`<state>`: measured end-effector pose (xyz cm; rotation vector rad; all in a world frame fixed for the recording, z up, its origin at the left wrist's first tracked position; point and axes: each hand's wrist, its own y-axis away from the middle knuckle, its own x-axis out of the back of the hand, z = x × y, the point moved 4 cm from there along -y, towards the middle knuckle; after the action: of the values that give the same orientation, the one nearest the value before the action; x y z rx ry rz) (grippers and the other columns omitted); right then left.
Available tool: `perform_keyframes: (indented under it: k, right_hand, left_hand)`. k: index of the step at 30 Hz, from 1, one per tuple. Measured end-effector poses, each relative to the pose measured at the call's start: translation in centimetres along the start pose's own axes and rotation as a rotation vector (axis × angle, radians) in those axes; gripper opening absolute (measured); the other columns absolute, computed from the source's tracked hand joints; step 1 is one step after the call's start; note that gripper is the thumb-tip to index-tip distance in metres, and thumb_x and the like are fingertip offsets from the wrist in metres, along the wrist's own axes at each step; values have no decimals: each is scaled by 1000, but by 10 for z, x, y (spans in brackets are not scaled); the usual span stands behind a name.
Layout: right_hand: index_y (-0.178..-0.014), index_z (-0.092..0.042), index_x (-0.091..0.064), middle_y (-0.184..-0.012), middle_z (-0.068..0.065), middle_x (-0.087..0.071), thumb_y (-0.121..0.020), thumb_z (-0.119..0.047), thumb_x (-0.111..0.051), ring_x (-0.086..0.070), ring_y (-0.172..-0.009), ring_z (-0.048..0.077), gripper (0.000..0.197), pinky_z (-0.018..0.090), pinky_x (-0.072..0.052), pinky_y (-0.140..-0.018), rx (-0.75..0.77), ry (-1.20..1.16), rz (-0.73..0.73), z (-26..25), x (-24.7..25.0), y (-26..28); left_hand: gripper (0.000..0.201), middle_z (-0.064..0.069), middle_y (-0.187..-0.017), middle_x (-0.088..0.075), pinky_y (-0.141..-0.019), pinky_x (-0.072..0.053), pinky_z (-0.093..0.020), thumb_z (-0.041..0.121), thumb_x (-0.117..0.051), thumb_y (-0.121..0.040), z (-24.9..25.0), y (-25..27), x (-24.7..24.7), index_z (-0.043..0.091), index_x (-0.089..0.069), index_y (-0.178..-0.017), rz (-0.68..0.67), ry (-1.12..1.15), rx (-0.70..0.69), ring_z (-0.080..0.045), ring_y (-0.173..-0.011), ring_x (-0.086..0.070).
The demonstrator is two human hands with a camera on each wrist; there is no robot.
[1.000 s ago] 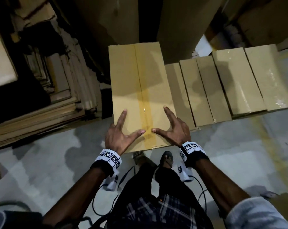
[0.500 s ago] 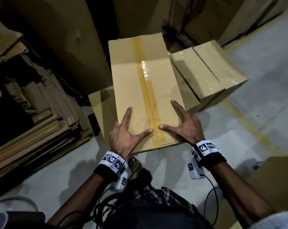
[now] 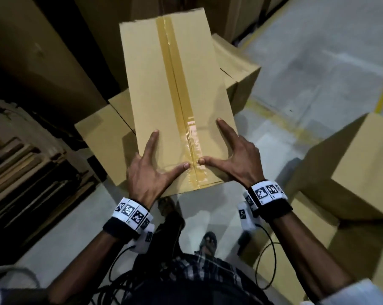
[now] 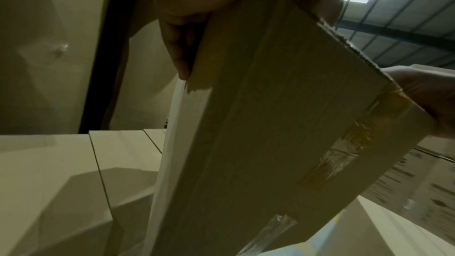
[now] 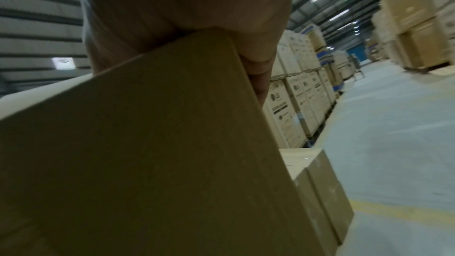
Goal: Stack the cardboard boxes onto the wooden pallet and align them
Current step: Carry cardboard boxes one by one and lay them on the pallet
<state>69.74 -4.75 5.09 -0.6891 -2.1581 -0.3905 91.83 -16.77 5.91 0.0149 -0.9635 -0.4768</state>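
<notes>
Hands carry a long tan cardboard box (image 3: 175, 102) with a glossy yellow-brown tape seam, held above the lower cardboard boxes (image 3: 102, 137) by its near end. The left hand (image 3: 149, 172) and right hand (image 3: 234, 159) clasp its near corners, thumbs flat on top. Smooth board slips, so it wants lowering level and edges squared. No pallet shows.

Taped cardboard box (image 3: 177, 102) held up w/ left hand (image 3: 149, 172) & right hand (image 3: 234, 159) at near end, above boxes on floor (image 3: 102, 137).
</notes>
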Motion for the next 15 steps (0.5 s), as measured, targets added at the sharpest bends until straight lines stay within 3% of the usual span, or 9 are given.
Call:
perform_keyframes:
  k: [4,12,15]
  right_hand:
    - [-156,-59,-15,-136,7,-64,-57,-96,-64,-62,-123,31,116,43,-52,-101,-73,-5,25,22,15,65]
    - [-156,-60,-12,-141,7,-62,-58,-96,-62,-60,-127,30,115,46,-50,-105,-243,-53,165,51,34,187]
    - [-156,-60,-15,-147,1,-59,-58,-95,-65,-58,-131,27,116,46,-50,-107,-316,-71,220,57,33,235]
  left_hand:
    - [111,-32,-148,-46,-115,-35,-65,91,-66,-63,10,51,-11,69,-4,-152,-50,-18,-55,-52,-143,-36]
    - [113,-33,-144,-49,-111,-37,-69,104,-50,-60,22,120,-35,66,2,-153,-151,-130,-273,-52,-135,-46]
    - [112,-33,-144,-48,-111,-35,-70,98,-57,-63,15,143,-47,65,0,-154,-193,-150,-335,-52,-136,-44]
